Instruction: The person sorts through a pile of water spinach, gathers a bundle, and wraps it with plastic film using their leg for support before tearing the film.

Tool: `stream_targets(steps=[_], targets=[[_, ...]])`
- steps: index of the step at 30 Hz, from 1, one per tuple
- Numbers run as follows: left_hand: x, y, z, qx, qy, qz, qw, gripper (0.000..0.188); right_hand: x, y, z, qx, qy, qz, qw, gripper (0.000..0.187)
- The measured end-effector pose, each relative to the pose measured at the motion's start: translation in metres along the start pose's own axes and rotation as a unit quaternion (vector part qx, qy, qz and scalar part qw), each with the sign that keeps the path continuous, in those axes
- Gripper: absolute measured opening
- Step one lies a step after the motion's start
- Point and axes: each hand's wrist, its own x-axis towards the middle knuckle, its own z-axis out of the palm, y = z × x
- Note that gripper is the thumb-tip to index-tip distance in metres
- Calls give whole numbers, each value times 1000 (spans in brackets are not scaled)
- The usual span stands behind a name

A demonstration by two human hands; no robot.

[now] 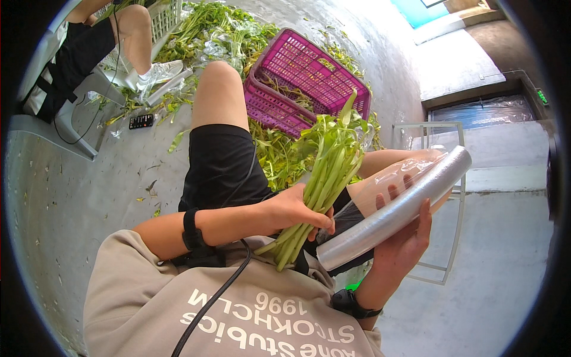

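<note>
My left hand [290, 209] is closed around the stems of a bunch of leafy greens [333, 157], which look like water spinach. The leaves point up and away, and the cut stem ends hang near my shirt. To its right, my right hand [403, 244] grips a long roll of clear plastic film [395, 209] from beneath, held at a slant. A loose sheet of film [380, 181] spreads from the roll over my right thigh, and some fingers show through it. The film's near edge lies close to the bunch; whether they touch I cannot tell.
A purple slatted crate [270, 110] with some greens inside stands tilted beyond my knees. Loose greens [208, 27] cover the floor around it. At the upper left another person's leg [132, 35] shows beside a grey plastic chair [65, 134]. A black remote [141, 122] lies nearby; a metal frame [458, 226] stands right.
</note>
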Motion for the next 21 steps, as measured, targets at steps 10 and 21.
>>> stream_targets(steps=[10, 21], targets=[[0, 0, -1, -20, -23, 12, 999, 32, 2, 2, 0, -13, 16, -19, 1000, 71], [-3, 1, -6, -53, -82, -6, 995, 37, 1, -3, -5, 14, -4, -3, 1000, 65]])
